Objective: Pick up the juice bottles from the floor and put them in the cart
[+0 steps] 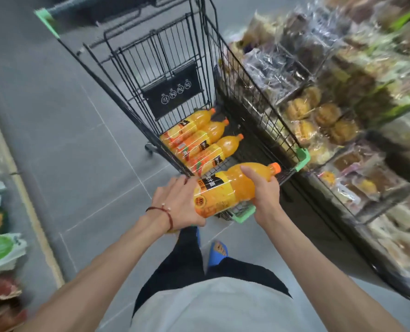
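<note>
Placing step: right hand (pixel 263 190) grips juice bottle (pixel 228 188) near its neck, left hand (pixel 175 202) seemingly cups base, over cart (pixel 302 159) rim. Next: lower beside three bottles (pixel 206 142) inside.

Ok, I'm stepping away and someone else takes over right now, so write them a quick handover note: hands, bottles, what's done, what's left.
Left hand holds the base of the held bottle; right hand grips its neck end.
The held bottle is roughly level over the near end of the cart, not yet inside.
Done: three bottles lie side by side in the cart.
Left: lower this one in beside them. No bottle shows on the floor in view; check outside it.
</note>
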`<control>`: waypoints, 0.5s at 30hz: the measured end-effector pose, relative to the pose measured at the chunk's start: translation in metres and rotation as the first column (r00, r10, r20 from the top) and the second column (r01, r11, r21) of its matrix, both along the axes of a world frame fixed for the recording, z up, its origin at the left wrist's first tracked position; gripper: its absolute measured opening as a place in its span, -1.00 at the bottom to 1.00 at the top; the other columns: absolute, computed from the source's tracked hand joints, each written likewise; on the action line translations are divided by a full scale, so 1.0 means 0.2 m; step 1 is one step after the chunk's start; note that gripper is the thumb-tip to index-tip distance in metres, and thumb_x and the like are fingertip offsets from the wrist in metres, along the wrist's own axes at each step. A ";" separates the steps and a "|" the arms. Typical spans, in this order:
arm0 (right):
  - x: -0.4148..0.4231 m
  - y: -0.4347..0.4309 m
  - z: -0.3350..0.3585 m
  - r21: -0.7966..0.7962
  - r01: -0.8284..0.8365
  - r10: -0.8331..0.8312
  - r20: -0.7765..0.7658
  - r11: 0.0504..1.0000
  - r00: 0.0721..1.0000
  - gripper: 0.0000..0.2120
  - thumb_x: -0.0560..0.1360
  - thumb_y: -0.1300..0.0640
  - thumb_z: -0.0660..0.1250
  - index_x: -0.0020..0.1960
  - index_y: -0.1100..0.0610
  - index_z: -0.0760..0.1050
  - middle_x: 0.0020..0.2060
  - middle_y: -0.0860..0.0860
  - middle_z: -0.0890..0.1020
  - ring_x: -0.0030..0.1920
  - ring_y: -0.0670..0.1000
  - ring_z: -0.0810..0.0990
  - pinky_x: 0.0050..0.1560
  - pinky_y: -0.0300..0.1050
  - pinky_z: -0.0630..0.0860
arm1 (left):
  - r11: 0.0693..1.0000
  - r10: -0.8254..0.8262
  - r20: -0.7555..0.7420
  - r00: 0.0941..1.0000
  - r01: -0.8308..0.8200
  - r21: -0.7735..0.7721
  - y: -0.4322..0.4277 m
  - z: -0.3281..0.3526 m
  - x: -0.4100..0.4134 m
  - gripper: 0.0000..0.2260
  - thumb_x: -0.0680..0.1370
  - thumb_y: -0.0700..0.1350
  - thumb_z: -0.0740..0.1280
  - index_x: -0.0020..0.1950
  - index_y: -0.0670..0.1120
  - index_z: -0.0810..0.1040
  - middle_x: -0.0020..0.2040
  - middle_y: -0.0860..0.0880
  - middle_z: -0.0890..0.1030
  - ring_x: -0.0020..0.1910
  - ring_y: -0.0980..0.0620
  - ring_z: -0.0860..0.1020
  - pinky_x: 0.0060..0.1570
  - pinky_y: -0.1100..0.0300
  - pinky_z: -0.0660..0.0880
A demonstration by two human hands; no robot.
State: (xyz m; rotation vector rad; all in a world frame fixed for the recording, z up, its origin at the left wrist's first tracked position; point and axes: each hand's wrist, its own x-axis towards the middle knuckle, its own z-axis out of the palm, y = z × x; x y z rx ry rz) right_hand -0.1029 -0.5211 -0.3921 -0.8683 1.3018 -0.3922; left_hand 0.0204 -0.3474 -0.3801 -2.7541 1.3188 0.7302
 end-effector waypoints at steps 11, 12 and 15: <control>0.41 -0.36 -0.04 -0.002 0.170 -0.170 -0.027 0.985 0.985 -0.17 0.27 0.01 0.71 0.42 0.17 0.41 0.18 0.13 0.67 0.15 0.18 0.69 0.23 0.28 0.62 | 0.984 -0.180 -0.014 0.984 0.180 -0.002 -0.50 -0.06 0.58 0.08 0.05 0.51 0.37 0.49 0.13 0.21 0.12 0.03 0.44 0.01 0.02 0.38 -0.14 0.03 0.41; 0.43 -0.39 -0.05 -0.002 0.174 -0.174 -0.037 0.985 0.984 -0.20 0.29 0.02 0.70 0.41 0.18 0.41 0.18 0.13 0.67 0.15 0.18 0.69 0.23 0.28 0.62 | 0.983 -0.184 -0.014 0.983 0.184 0.005 -0.54 -0.07 0.60 0.08 0.04 0.51 0.37 0.49 0.13 0.20 0.09 0.04 0.43 -0.02 0.03 0.36 -0.15 0.04 0.41; 0.48 -0.50 -0.08 -0.008 0.175 -0.175 -0.072 0.985 0.982 -0.22 0.30 0.02 0.70 0.39 0.19 0.44 0.16 0.15 0.68 0.14 0.20 0.70 0.21 0.29 0.62 | 0.981 -0.193 -0.029 0.981 0.193 0.026 -0.65 -0.11 0.65 0.09 0.06 0.51 0.37 0.50 0.12 0.19 0.09 0.02 0.46 -0.06 0.04 0.34 -0.18 0.05 0.44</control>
